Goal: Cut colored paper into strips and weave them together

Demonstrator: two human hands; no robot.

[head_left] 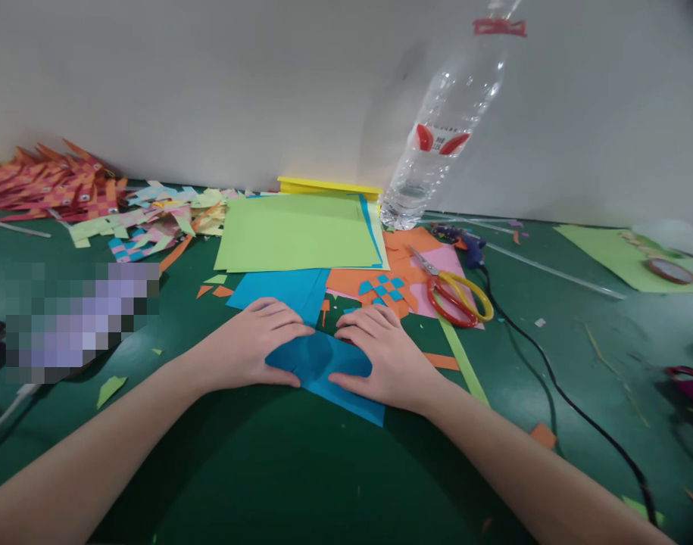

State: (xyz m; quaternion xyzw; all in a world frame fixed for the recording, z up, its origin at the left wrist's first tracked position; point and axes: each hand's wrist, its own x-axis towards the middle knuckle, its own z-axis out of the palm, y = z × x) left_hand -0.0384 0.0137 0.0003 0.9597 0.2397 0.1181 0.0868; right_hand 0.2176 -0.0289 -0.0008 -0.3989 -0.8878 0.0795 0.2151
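Observation:
A piece of blue paper (319,362) lies between my two hands over the green table, bent into a curve, with its lower right corner sticking out. My left hand (260,342) grips its left side, thumb at the near edge and fingers at the far edge. On the other side my right hand (385,356) grips it the same way, fingers curled over the far edge. Just beyond my hands are more blue sheets (283,291) and a blue-and-orange woven paper piece (383,288). Scissors (454,295) with red and yellow handles lie beyond my right hand.
Green sheets (301,235) are stacked near the wall, beside a tilted plastic bottle (437,136). A glue gun (471,246) trails a black cable (542,356) on the right. Woven orange paper shapes (56,185) pile up at the left, behind a pixelated purple object (90,322).

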